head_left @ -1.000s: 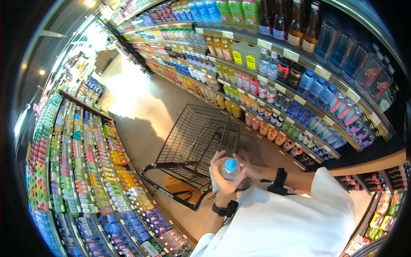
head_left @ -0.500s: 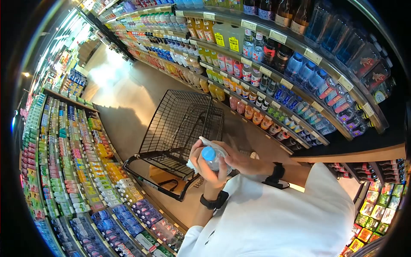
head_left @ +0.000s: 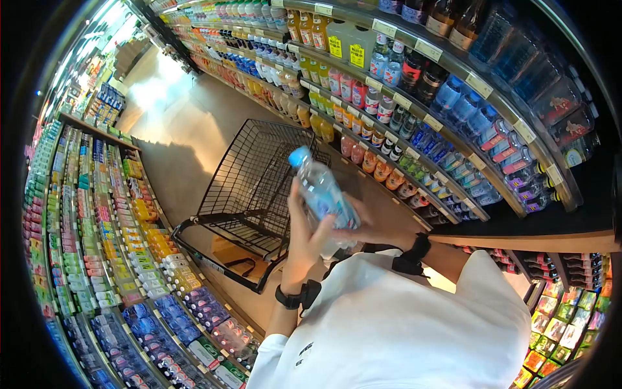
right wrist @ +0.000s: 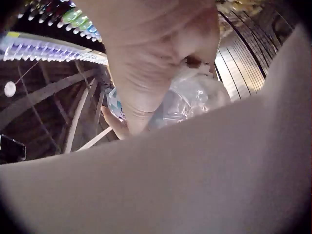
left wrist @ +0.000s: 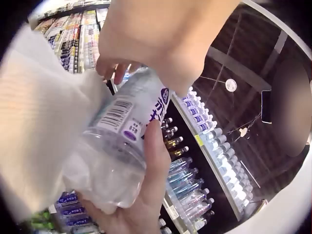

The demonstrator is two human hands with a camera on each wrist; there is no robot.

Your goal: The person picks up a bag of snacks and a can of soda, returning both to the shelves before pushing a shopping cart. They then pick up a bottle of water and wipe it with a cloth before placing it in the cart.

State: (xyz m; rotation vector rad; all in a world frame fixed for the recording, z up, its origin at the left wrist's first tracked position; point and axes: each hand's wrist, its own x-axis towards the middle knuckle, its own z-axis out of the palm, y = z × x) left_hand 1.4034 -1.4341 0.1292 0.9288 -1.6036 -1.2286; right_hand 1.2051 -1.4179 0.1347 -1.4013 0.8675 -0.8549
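A clear bottle with a blue cap and a blue-and-white label leans up and to the left in the head view. My left hand grips it, thumb across the label. The right hand holds its lower part; blur softens those fingers. Seen from the left wrist, the bottle shows a barcode and purple print, with thin whitish crumpled material against its base. In the right wrist view, the right hand bends over the bottle, and its fingertips are hidden.
An empty black wire shopping cart stands just ahead of the hands. Drink shelves run along the right, and a lower tiered display lines the left. Floor stretches between them.
The bottle has tipped from cap-toward-view to lying lengthwise in view, cap up-left, its label now showing. Both hands have shifted left and turned with it. Cart and shelves sit further left in view.
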